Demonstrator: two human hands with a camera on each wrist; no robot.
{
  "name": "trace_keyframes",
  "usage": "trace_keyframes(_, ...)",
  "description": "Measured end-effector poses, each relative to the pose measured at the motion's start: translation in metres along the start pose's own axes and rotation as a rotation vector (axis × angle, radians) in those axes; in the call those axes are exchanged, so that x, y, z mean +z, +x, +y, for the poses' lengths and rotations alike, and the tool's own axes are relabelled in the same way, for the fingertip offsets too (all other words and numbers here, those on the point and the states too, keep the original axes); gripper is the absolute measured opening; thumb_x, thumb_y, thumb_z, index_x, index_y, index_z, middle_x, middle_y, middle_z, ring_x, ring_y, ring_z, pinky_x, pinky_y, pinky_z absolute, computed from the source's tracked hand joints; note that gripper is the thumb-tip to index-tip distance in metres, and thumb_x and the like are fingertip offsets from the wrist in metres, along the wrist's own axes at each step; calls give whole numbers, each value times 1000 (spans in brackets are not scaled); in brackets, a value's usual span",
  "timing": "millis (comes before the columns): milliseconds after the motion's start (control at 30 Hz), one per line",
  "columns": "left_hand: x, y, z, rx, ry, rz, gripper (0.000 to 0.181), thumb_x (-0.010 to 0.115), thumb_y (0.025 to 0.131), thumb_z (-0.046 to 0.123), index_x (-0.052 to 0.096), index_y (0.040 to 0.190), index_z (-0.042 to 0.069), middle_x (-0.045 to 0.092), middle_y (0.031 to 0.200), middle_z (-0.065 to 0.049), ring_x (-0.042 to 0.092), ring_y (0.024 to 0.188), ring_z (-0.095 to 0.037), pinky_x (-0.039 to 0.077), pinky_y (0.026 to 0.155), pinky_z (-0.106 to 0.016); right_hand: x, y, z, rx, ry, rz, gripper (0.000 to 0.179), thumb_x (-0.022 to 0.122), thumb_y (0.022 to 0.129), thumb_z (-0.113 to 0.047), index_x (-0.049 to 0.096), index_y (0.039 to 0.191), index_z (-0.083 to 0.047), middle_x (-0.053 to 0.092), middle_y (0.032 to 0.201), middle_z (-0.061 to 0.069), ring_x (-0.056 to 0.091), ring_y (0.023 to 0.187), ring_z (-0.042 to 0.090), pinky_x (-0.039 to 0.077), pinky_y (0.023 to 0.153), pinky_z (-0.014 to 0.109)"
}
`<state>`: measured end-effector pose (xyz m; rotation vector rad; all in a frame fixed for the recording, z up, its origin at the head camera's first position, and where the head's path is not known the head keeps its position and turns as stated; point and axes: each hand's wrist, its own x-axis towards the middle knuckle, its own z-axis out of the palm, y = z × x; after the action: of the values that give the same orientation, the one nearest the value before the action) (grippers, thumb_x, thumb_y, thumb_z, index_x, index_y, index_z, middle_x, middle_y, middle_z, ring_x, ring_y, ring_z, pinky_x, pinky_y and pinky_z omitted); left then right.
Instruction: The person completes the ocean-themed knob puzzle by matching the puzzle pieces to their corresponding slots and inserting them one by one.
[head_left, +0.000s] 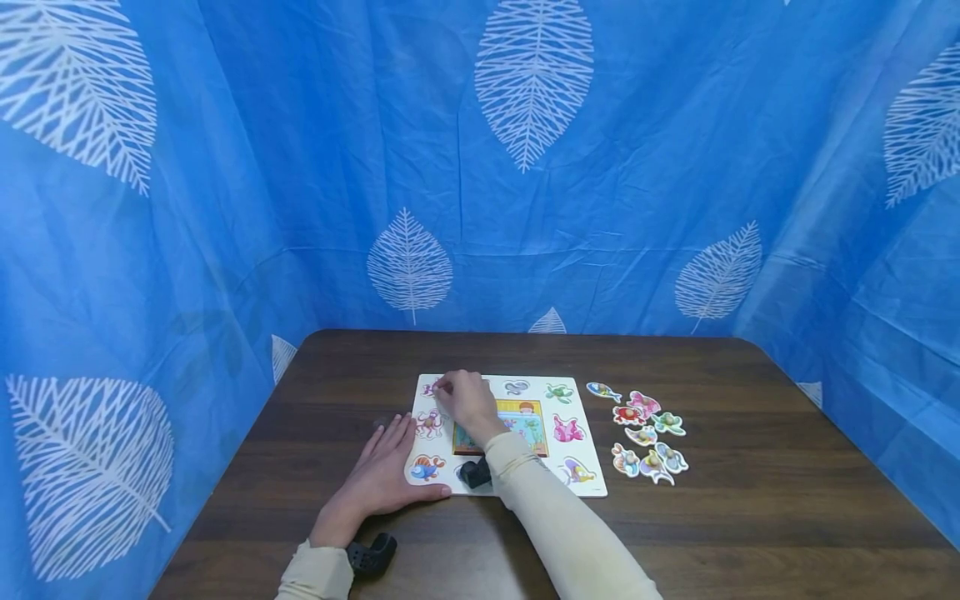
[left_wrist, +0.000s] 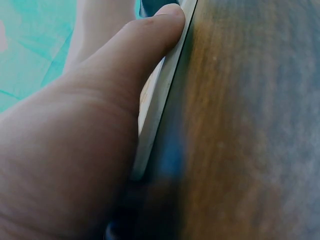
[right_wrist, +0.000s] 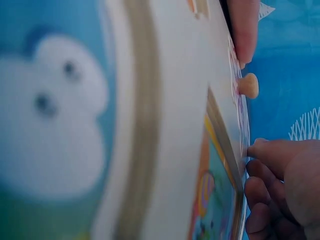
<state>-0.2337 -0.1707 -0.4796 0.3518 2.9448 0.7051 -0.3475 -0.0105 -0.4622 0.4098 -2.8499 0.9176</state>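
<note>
A white puzzle board (head_left: 504, 483) printed with sea animals lies on the table. Along its left edge rests my left hand (head_left: 386, 471), fingers extended and thumb (left_wrist: 167, 22) lying on the near edge. My right hand (head_left: 468, 406) reaches across to the far left corner. Its curled thumb and index pinch at a small pink puzzle piece (head_left: 429, 388) there, partly hidden by the hand. Beside these fingers, a round wooden knob (right_wrist: 248, 86) stands up from the octopus piece (head_left: 429, 425). A finger of the left hand shows just past that knob in the right wrist view.
Right of the board lies a loose cluster of several knobbed pieces, including a blue fish (head_left: 603, 391), a red crab (head_left: 627, 416) and a green turtle (head_left: 669, 423). Blue curtains (head_left: 465, 283) with white leaves hang around the dark wooden table (head_left: 750, 467).
</note>
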Motion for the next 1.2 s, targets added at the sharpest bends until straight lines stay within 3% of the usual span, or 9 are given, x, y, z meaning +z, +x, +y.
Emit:
trace_keyframes(300,-1,1,2,-3,7,-4,128,70,75,81,25,161,-3,20,171,-20,14,159,-37,9,128,-57,-14,-6,16,-4,-28,16,21,72,98,-24,78,116,-14,79,109,3,74,103,21,59,88,39)
trace_keyframes(600,-1,0,2,-20,13,-18,129,69,74,83,25,161,-1,20,171,-19,13,159,-37,9,128,-58,-27,-14,32,-46,5,47,20,71,99,-25,78,115,-14,79,105,1,73,92,18,59,83,38)
trace_keyframes(900,1,-2,0,-34,14,-9,130,69,73,83,25,162,-1,19,171,-20,13,159,-37,9,128,-58,-41,-20,40,5,11,59,20,72,99,-28,78,114,-17,78,107,0,69,88,15,57,81,38)
trace_keyframes(1200,1,-3,1,-23,4,-7,130,69,73,83,24,162,0,18,171,-19,12,160,-37,9,128,-58,-52,-24,65,3,-5,96,20,73,97,-27,79,112,-16,78,104,1,72,91,19,58,82,40)
